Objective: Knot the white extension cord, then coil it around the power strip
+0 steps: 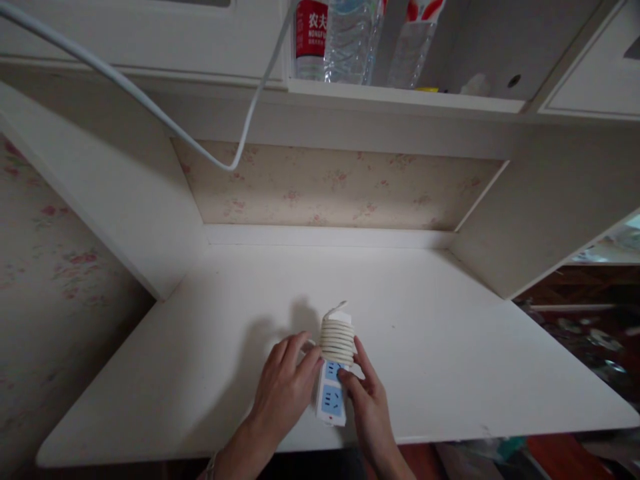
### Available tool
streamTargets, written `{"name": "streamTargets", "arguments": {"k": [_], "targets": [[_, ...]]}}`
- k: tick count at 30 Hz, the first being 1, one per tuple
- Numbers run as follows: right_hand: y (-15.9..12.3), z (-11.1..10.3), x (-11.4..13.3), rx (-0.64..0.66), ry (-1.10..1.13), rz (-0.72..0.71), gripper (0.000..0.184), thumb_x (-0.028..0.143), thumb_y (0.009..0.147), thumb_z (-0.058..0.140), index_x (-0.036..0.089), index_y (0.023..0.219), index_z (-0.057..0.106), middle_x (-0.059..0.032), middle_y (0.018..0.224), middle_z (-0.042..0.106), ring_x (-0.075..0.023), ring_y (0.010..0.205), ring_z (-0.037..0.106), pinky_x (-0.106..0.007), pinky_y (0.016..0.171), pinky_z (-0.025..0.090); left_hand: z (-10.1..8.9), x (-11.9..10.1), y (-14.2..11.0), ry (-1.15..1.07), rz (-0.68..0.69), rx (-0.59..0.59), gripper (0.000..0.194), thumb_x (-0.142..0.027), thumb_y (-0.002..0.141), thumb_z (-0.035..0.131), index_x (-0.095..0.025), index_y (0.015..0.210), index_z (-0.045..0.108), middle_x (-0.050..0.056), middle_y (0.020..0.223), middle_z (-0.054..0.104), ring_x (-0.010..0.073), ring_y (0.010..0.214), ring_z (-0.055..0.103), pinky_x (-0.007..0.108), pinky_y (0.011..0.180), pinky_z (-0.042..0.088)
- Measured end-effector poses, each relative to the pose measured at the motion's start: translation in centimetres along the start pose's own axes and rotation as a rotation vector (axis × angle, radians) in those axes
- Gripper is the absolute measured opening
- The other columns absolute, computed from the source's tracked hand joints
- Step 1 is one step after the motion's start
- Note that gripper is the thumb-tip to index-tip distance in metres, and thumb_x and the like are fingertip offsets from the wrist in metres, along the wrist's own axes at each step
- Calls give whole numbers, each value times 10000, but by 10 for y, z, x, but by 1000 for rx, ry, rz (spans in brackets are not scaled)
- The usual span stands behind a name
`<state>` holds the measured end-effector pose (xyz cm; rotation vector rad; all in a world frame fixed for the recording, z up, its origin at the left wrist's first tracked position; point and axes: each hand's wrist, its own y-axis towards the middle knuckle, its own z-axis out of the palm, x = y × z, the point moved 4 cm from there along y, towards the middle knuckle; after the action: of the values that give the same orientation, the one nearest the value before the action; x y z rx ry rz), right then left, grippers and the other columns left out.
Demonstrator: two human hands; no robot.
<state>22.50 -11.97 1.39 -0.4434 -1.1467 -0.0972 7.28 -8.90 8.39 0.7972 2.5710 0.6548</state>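
A white power strip (332,399) with blue socket faces is held over the front part of the white desk. Its cream cord (337,340) is wound around the far half in several close turns, and a short cord end sticks out at the top. My right hand (369,403) grips the strip from the right, thumb on the sockets and fingers along its side. On the left, my left hand (287,377) is closed at the coil's edge, with a bit of cord between thumb and fingers. The fingertips partly hide that cord.
The white desk (225,347) has side panels and a floral back wall. Overhead, a shelf (400,93) holds clear plastic bottles (350,43). A white cable or lamp arm (233,165) hangs in front at upper left. Blurred items lie below the desk's right edge.
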Motion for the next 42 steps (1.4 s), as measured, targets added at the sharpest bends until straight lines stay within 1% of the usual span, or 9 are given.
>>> {"name": "streamTargets", "arguments": {"k": [3, 5, 9, 16, 19, 23, 27, 32, 42], "targets": [[-4, -1, 3, -4, -28, 9, 761, 333, 690, 745, 260, 1392, 461, -55, 1200, 613, -161, 745, 664, -272, 695, 529, -3, 2, 4, -52, 124, 72, 181, -180, 917, 471, -205, 988, 635, 62, 959, 662, 195, 903, 608, 367, 841, 502], [-6, -1, 5, -2, -28, 23, 754, 333, 680, 753, 264, 1379, 479, -51, 1175, 622, -159, 720, 660, -271, 665, 529, -1, 5, 1, -58, 164, 59, 191, -168, 915, 469, -198, 1009, 632, 56, 902, 672, 185, 860, 622, 357, 833, 508], [-8, -1, 4, 21, 7, 60, 747, 352, 687, 756, 251, 1375, 485, -51, 1111, 636, -162, 703, 656, -281, 645, 529, 7, 12, -11, -13, 231, -19, 248, -144, 896, 500, -180, 1115, 611, 72, 988, 687, 190, 923, 640, 348, 885, 508], [-12, 3, 3, 61, -1, 50, 726, 376, 704, 753, 241, 1368, 490, -71, 1195, 593, -187, 764, 664, -311, 668, 545, 8, 14, -21, 10, 290, 12, 212, -124, 882, 511, -168, 1056, 624, 60, 940, 699, 187, 887, 653, 336, 833, 546], [-13, 5, 7, 66, -32, 22, 712, 391, 704, 750, 256, 1358, 503, -70, 1212, 598, -201, 806, 669, -318, 704, 545, 3, 15, -17, -87, 208, -1, 187, -129, 882, 509, -177, 1003, 642, 51, 897, 704, 171, 829, 663, 318, 789, 566], [-12, 4, 9, 75, -58, -8, 706, 390, 715, 746, 270, 1364, 494, -59, 1209, 598, -197, 815, 667, -314, 719, 540, 4, 21, -12, -329, -10, -45, 197, -170, 877, 543, -210, 1016, 676, 41, 952, 728, 159, 863, 687, 291, 814, 583], [-9, -2, 2, 70, -49, -3, 695, 379, 727, 741, 275, 1366, 489, -50, 1189, 602, -186, 799, 667, -306, 713, 536, 18, 28, -14, -606, -229, 42, 174, -198, 851, 601, -237, 966, 725, 21, 955, 747, 164, 860, 707, 287, 825, 593], [-10, -4, -3, 61, 66, 61, 725, 344, 717, 755, 254, 1379, 474, -66, 1182, 617, -192, 807, 672, -318, 735, 533, 29, 27, -22, -805, -247, 82, 240, -224, 896, 541, -234, 1073, 702, 55, 1062, 718, 176, 936, 687, 304, 840, 586], [-8, -2, 2, 55, 88, 36, 744, 340, 709, 762, 273, 1386, 461, -65, 1185, 606, -189, 783, 673, -317, 701, 536, 46, 19, -32, -730, -311, -103, 231, -179, 915, 494, -214, 1086, 646, 56, 1021, 702, 160, 957, 664, 291, 849, 570]]}}
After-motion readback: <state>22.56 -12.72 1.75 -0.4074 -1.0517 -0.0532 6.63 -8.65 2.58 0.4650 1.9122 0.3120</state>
